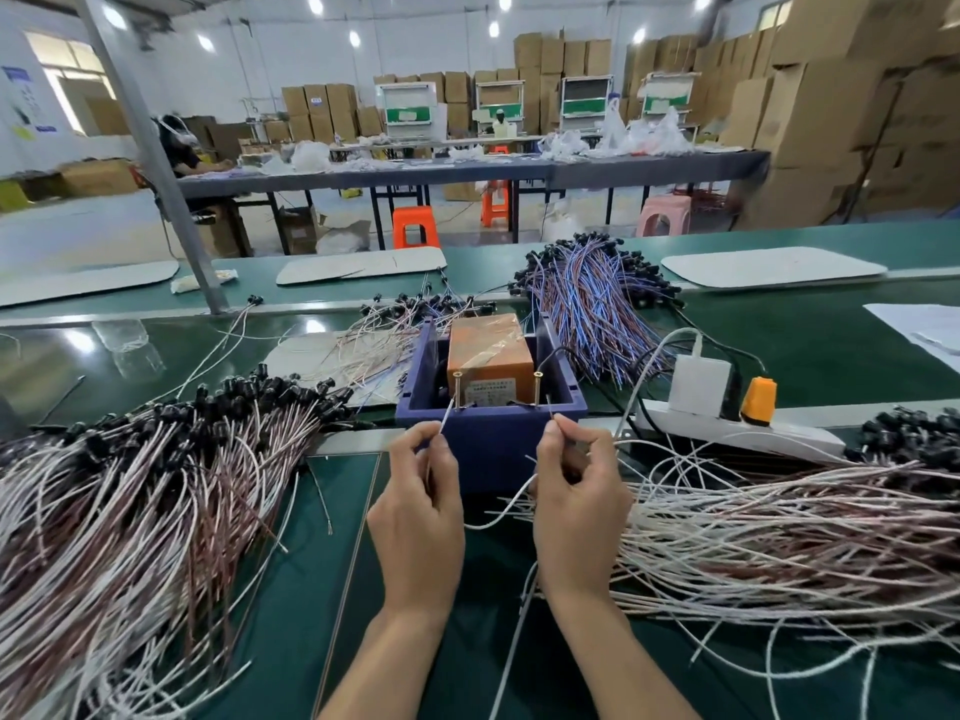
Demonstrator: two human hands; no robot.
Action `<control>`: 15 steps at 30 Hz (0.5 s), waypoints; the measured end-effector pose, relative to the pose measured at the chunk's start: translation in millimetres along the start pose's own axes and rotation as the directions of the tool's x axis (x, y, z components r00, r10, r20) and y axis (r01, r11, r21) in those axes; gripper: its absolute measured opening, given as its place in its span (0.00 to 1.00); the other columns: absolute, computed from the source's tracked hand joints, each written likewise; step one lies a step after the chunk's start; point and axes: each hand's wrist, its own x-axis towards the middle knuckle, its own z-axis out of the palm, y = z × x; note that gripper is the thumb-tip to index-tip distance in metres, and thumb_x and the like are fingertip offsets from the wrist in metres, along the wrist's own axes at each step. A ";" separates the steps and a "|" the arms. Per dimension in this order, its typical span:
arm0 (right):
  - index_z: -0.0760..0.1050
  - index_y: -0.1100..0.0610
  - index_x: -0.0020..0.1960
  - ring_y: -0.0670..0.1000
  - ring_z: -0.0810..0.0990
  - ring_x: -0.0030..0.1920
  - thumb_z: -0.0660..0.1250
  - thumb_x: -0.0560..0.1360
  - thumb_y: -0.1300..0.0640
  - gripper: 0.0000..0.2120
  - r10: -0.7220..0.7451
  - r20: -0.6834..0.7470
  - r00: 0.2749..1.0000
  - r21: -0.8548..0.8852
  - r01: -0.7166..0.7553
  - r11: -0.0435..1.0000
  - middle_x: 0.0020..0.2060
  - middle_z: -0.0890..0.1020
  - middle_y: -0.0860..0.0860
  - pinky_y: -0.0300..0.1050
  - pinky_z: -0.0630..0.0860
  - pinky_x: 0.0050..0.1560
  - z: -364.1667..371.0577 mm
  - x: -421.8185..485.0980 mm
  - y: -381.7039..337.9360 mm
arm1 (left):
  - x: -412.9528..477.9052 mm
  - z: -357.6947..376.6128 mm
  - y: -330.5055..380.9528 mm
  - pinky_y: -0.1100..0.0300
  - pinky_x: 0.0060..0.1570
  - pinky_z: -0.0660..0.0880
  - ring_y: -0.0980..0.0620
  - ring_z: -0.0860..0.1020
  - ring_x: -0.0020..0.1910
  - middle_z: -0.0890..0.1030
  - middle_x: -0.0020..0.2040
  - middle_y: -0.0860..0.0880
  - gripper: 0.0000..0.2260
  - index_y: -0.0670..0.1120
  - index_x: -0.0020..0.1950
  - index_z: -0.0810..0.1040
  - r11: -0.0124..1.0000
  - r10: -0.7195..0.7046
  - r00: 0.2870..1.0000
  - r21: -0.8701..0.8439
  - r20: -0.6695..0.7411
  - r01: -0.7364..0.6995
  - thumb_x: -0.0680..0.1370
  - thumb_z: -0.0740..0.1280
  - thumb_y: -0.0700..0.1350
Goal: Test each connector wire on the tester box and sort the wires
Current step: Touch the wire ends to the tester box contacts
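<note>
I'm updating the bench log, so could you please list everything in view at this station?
tester box: one, blue with orange unit, centre.
screws: two, brass, box front.
left pile: one, white-brown wires, left of box.
right pile: one, white-brown wires, right of box.
blue pile: one, blue-purple wires, behind box.
power strip: one, white, right of box.
wire: one, white, looped between hands.
left grip: one, bare hand, pinching wire end at left screw.
right grip: one, bare hand, pinching other end by right screw.
</note>
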 end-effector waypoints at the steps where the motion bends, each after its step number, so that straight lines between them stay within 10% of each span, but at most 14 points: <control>1: 0.75 0.42 0.50 0.43 0.83 0.38 0.66 0.80 0.47 0.00 -0.001 0.005 1.000 0.001 0.001 1.000 0.36 0.83 0.43 0.34 0.77 0.37 0.2 -0.1 -1.1 | 0.3 0.3 -0.2 0.66 0.32 0.65 0.62 0.73 0.30 0.72 0.31 0.61 0.09 0.54 0.56 0.72 1.000 0.000 1.000 -0.005 0.002 0.000 0.84 0.56 0.56; 15: 0.75 0.38 0.49 0.45 0.83 0.35 0.66 0.79 0.46 0.02 0.067 0.043 0.997 0.000 -0.067 0.998 0.37 0.84 0.41 0.41 0.79 0.37 2.5 -0.2 -5.6 | 1.1 1.0 -1.7 0.70 0.31 0.67 0.57 0.76 0.32 0.79 0.40 0.62 0.06 0.57 0.54 0.71 1.000 -0.012 1.000 -0.024 -0.004 0.011 0.84 0.56 0.56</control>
